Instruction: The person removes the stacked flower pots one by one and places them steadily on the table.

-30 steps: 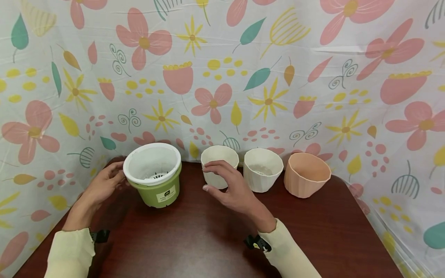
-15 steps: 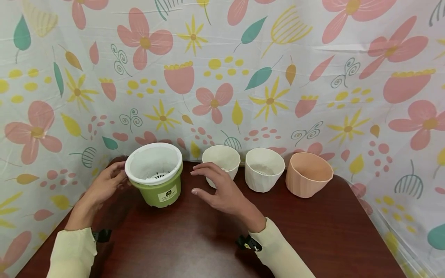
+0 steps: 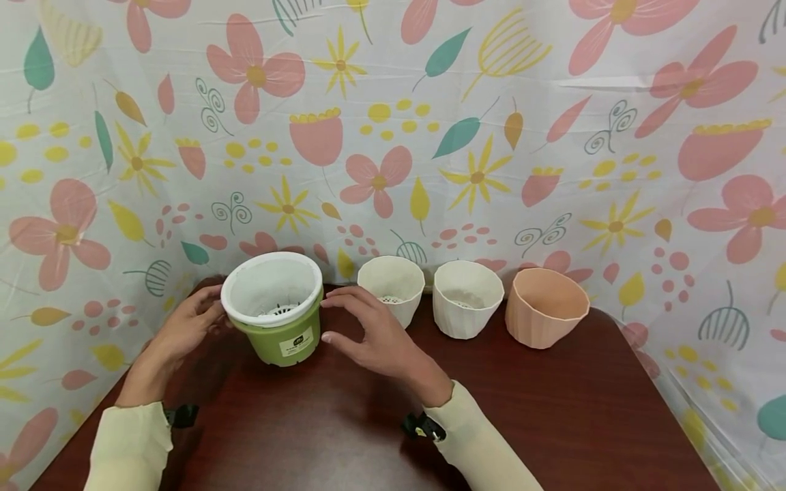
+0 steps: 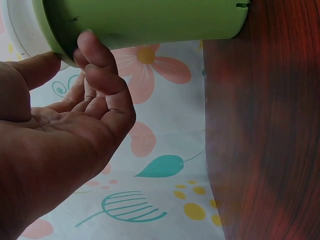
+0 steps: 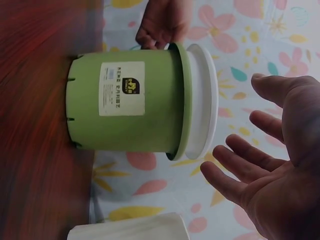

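Note:
A green flowerpot (image 3: 284,346) stands upright at the back left, with a white inner pot (image 3: 270,267) nested in it; the inner pot's slotted bottom shows. My left hand (image 3: 184,326) is at its left side. In the left wrist view, the left hand (image 4: 75,120) holds the green pot (image 4: 145,20) by the rim, the thumb at the rim's edge and bent fingers below it. My right hand (image 3: 379,339) hovers at the pot's right side, fingers spread. The right wrist view shows a gap between the right hand (image 5: 270,170) and the labelled green pot (image 5: 160,100).
To the right, along the patterned curtain, stand a cream pot (image 3: 393,273), partly behind my right hand, a white pot (image 3: 465,320) and a peach pot (image 3: 535,324). All rest on the dark red-brown table (image 3: 295,429). The floral curtain (image 3: 368,102) borders the back and sides.
My right hand has moved left, from in front of the cream pot towards the green flowerpot. The left hand and the pots keep their places.

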Demonstrator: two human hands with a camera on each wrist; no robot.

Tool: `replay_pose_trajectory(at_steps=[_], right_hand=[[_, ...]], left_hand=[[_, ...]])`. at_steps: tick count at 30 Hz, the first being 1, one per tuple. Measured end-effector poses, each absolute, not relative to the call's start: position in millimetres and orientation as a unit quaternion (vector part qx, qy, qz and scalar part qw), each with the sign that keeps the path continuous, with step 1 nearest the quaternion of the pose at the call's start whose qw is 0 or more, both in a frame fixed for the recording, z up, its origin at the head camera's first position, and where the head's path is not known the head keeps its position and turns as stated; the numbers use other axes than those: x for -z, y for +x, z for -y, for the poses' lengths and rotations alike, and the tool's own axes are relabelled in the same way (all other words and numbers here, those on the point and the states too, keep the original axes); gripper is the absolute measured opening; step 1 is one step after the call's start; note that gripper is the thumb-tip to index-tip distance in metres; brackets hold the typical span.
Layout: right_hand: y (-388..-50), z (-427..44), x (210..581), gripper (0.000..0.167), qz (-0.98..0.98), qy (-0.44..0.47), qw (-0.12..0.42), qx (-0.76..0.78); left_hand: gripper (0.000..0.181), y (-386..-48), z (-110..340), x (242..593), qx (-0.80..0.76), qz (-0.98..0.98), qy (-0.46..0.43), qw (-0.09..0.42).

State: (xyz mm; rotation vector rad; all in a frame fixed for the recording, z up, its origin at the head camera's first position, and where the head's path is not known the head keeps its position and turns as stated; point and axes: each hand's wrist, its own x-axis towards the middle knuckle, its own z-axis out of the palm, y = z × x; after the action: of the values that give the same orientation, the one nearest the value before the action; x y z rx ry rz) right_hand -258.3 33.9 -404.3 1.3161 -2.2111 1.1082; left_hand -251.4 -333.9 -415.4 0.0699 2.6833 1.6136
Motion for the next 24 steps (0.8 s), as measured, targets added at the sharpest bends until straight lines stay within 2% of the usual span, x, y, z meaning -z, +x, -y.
replay_pose_trajectory(at_steps=[8,24], right_hand=[[-261,-24,405,0.047,0.774,0.463,0.186,-0.39],[-267,-6,411,0.056,0.796,0.421,0.162,-0.404]], left_hand=[[0.059,-252,332,416,-0.513,-0.858,0.02,0.006],[0.057,-252,333,415,-0.512,-0.859,0.018,0.003]])
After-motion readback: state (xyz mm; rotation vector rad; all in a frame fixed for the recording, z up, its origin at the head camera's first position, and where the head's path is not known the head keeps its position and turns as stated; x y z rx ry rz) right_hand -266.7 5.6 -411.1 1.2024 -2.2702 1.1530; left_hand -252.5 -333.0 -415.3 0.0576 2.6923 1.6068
